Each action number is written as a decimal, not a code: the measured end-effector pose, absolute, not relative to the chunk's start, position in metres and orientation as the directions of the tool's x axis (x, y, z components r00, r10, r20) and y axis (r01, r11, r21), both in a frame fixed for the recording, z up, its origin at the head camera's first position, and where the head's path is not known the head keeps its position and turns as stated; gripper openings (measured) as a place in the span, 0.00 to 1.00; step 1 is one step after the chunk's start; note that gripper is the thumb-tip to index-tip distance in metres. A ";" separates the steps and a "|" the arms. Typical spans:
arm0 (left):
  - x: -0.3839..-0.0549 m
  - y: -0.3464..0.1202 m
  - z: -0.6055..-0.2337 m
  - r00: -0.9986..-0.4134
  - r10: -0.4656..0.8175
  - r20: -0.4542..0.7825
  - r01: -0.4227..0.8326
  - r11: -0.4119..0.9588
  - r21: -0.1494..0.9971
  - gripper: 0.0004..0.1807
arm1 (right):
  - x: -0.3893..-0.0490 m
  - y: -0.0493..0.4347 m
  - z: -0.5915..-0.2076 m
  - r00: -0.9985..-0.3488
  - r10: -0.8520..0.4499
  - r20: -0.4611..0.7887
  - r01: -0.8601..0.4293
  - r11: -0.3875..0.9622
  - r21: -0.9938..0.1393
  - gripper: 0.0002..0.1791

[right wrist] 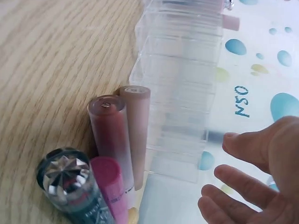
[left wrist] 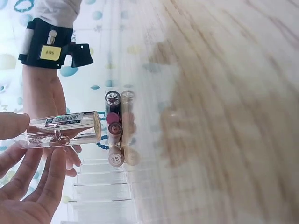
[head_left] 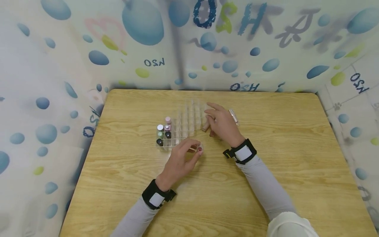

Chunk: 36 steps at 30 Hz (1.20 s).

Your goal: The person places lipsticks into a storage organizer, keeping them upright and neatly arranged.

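My left hand (head_left: 179, 158) pinches a clear lipstick tube (left wrist: 63, 128) with a barcode label between thumb and fingers, in front of a clear stepped organizer (head_left: 189, 120). My right hand (head_left: 225, 125) is at the organizer's right end, its fingers spread and holding nothing in the right wrist view. Below that hand several lip tubes lie side by side on the table: a beige tube (right wrist: 138, 116), a reddish-brown tube (right wrist: 110, 126), a pink tube (right wrist: 107, 175) and a dark green one with a faceted cap (right wrist: 67, 175).
Several small bottles, among them a white-capped bottle (head_left: 160, 127) and a black-capped bottle (head_left: 160, 142), stand in the organizer's left compartments. A silvery clear tube (head_left: 233, 116) lies right of my right hand. The wooden table (head_left: 281, 131) meets a patterned wall (head_left: 189, 65) at the back.
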State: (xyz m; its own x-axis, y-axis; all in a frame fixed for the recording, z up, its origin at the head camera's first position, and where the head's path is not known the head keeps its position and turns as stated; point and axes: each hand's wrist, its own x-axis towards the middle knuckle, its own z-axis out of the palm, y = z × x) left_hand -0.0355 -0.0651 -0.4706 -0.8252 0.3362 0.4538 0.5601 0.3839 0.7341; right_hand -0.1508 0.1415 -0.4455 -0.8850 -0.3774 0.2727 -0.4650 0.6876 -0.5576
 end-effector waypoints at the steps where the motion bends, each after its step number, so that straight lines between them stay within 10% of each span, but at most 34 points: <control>1: -0.035 -0.065 -0.471 -0.824 0.336 0.455 0.561 0.381 0.735 0.11 | -0.152 0.141 -0.447 -0.889 -0.372 0.266 -0.457 0.693 -0.558 0.16; 36: -0.038 -0.115 -0.444 -0.785 0.204 0.585 0.606 0.448 0.657 0.17 | -0.159 0.138 -0.458 -0.911 -0.332 0.245 -0.411 0.683 -0.604 0.13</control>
State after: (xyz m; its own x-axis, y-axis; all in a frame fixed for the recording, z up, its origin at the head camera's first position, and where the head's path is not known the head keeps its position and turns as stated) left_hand -0.0382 -0.1147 -0.4444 -0.7853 0.2042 0.5845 0.6058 0.4481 0.6574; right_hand -0.1585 0.1383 -0.4577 -0.9111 -0.3315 0.2449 -0.4109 0.6830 -0.6039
